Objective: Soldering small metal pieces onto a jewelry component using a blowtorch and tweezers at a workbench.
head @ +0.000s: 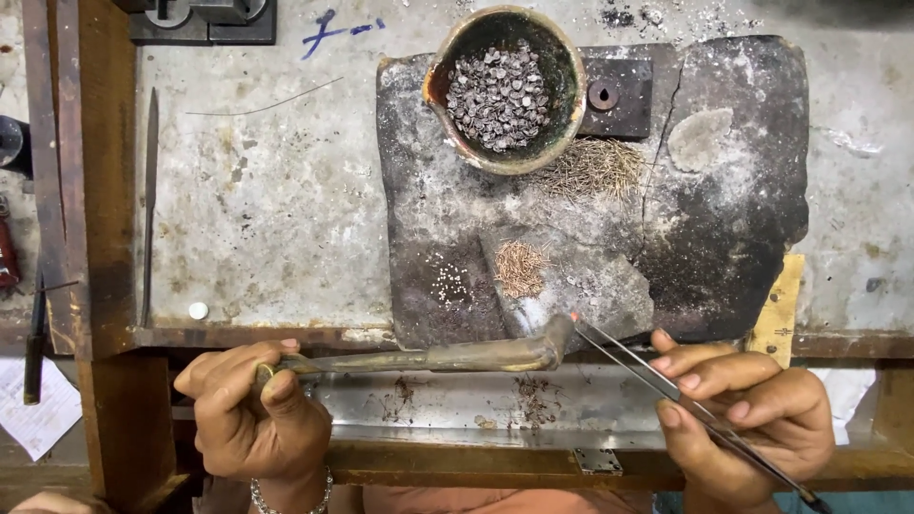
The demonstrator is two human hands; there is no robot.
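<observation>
My left hand (pixel 252 409) grips the rear of a brass blowtorch (pixel 457 356) that lies level along the bench's front edge, its bent nozzle pointing at a charred slab (pixel 724 228). My right hand (pixel 743 409) pinches long metal tweezers (pixel 657 381); their tips sit right by the nozzle, holding a tiny glowing orange piece (pixel 574 316). On the slab lie a heap of short copper wire bits (pixel 520 266), a cluster of tiny pale beads (pixel 449 282) and a pile of fine wire pins (pixel 592 168).
A round clay bowl (pixel 571 114) full of small dark metal pieces stands at the slab's top. A long thin file (pixel 149 200) lies at the left by a wooden frame (pixel 100 171). A small white disc (pixel 198 310) rests near the bench edge. A metal tray (pixel 457 405) sits below.
</observation>
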